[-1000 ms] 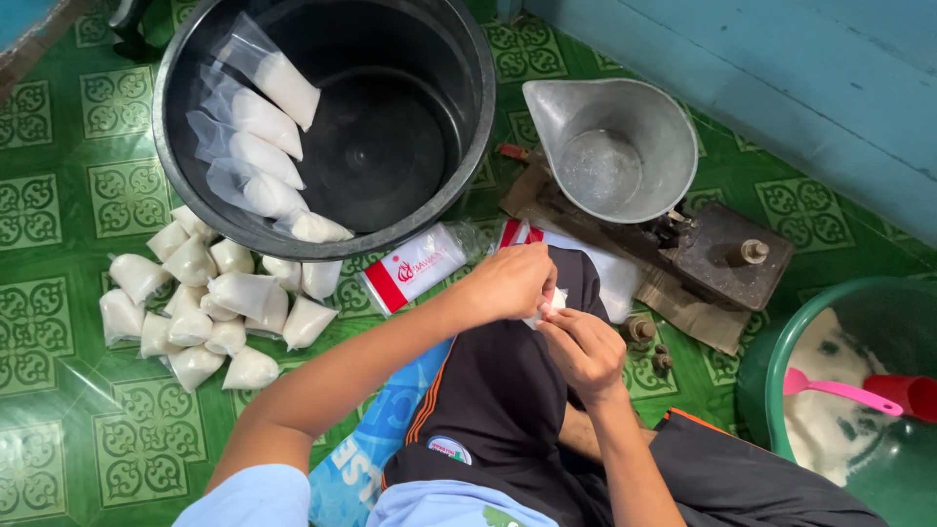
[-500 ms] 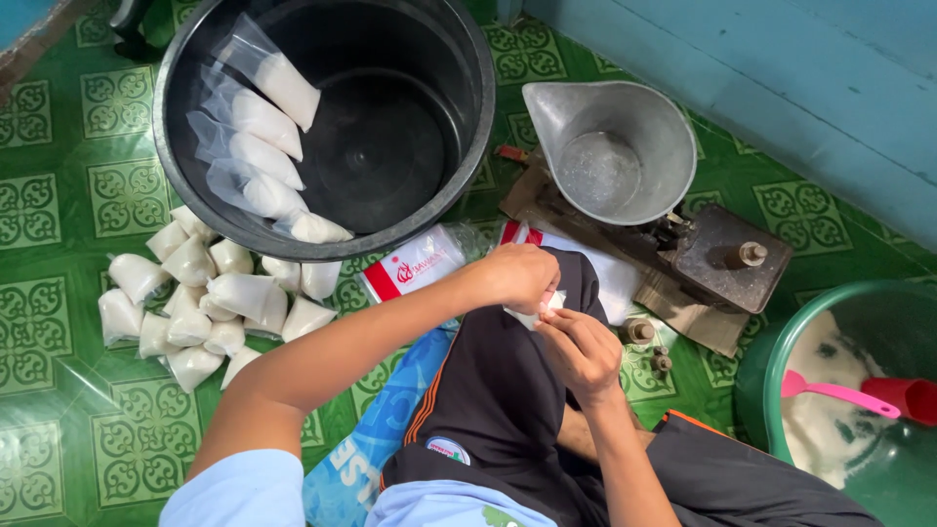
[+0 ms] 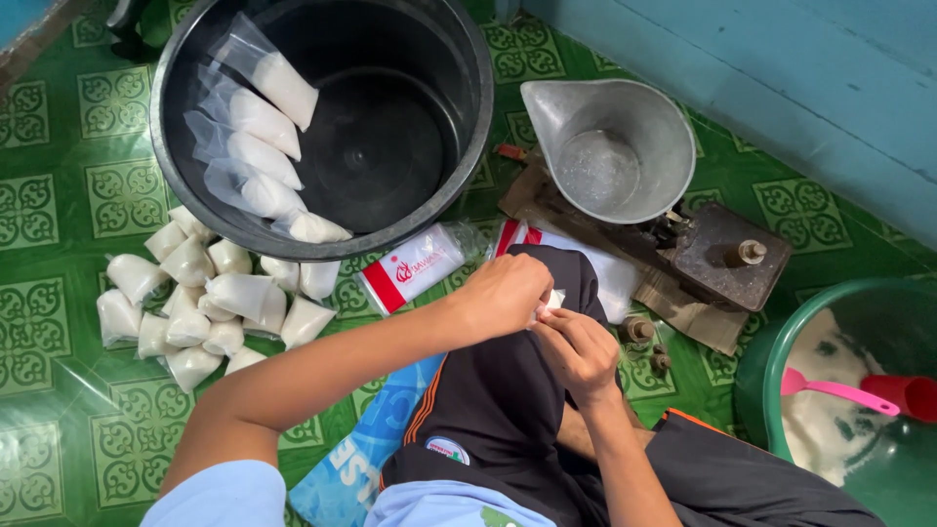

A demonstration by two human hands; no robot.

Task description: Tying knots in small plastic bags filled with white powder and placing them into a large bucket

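head camera, looking steeply down, close over floor [image 3: 59,322]

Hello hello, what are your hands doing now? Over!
Left hand and right hand together pinching a small clear bag over the knee. Nothing blocking them. Over.

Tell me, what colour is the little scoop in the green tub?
Pink: the small plastic scoop lies in the round green plastic tub, shown in the head view.

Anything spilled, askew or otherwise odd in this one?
Nothing looks spilled or damaged. Both hands, left hand and right hand, pinch a small clear bag over the knee. Filled white bags lie in a loose heap on the green floor, others lean inside the black tub. The scale's pan sits tilted.
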